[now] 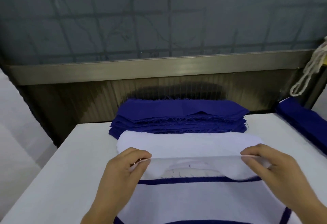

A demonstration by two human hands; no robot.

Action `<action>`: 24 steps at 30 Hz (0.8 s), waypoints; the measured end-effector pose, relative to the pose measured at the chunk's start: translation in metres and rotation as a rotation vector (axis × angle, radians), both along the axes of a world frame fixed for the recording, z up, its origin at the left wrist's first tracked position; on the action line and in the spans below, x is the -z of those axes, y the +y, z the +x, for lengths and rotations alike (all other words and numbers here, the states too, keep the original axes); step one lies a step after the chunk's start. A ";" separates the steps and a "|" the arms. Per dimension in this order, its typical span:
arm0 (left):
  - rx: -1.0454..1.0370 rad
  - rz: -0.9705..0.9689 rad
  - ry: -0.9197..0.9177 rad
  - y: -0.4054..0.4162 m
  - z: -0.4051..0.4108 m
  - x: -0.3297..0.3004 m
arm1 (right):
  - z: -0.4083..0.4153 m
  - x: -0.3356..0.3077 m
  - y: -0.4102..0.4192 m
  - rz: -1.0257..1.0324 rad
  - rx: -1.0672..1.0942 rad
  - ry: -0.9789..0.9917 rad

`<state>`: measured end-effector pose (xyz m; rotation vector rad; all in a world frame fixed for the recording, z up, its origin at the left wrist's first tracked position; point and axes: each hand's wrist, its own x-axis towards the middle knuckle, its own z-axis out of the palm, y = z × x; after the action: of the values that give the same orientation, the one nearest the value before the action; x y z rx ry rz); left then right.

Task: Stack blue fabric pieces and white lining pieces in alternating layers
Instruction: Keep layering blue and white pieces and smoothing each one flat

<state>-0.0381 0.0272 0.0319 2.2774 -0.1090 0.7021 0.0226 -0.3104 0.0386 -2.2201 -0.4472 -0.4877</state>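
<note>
- Both hands pinch one white lining piece (pixel 192 148) by its near edge: the left hand (pixel 122 169), lower left of centre, has its grip pressed together on the left end, thumb against curled fingers.
- At lower right of centre, the right hand (pixel 269 163) pinches the right end of the same edge in the same way, fingers curled over the cloth.
- Between the two hands the piece is lifted, its edge stretched in a straight line; its far part lies on the white lining stack (pixel 194 169) beneath.
- Just behind, at the frame's centre, a blue fabric stack (pixel 178 117) of frayed-edged pieces lies against a metal ledge (pixel 159 69).
- At the bottom centre lies the layered stack (pixel 198 200), white on top with blue edges showing at its far side and corners.
- All this rests on a white surface (pixel 74 154).
- More blue pieces (pixel 304 117) lie at the right edge, and a white cord (pixel 311 71) hangs above them at upper right.
</note>
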 end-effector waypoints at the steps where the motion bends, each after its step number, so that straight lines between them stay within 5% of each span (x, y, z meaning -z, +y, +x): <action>1: 0.028 -0.098 0.084 0.005 -0.003 -0.004 | 0.002 -0.002 -0.005 0.056 -0.046 0.110; 4: 0.136 -0.283 0.434 0.024 -0.007 -0.013 | 0.008 -0.002 -0.017 0.181 -0.254 0.486; 8: 0.164 0.026 0.643 0.033 -0.005 -0.006 | 0.012 0.004 -0.016 -0.003 -0.361 0.685; 11: 0.063 0.042 0.557 0.025 -0.002 -0.002 | 0.009 0.011 -0.011 -0.035 -0.232 0.509; 16: -0.078 0.142 0.069 0.014 -0.004 -0.009 | -0.005 0.013 -0.003 -0.010 0.017 -0.078; 19: 0.026 0.274 0.014 0.009 -0.016 -0.006 | -0.011 0.023 -0.017 -0.180 -0.028 -0.349; 24: 0.229 0.508 0.136 0.001 -0.040 0.024 | -0.023 0.056 -0.035 -0.477 -0.200 -0.350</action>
<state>-0.0780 0.0280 0.0080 2.7261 -0.5262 0.4280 -0.0009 -0.3454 -0.0171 -2.5050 -1.0523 -0.7236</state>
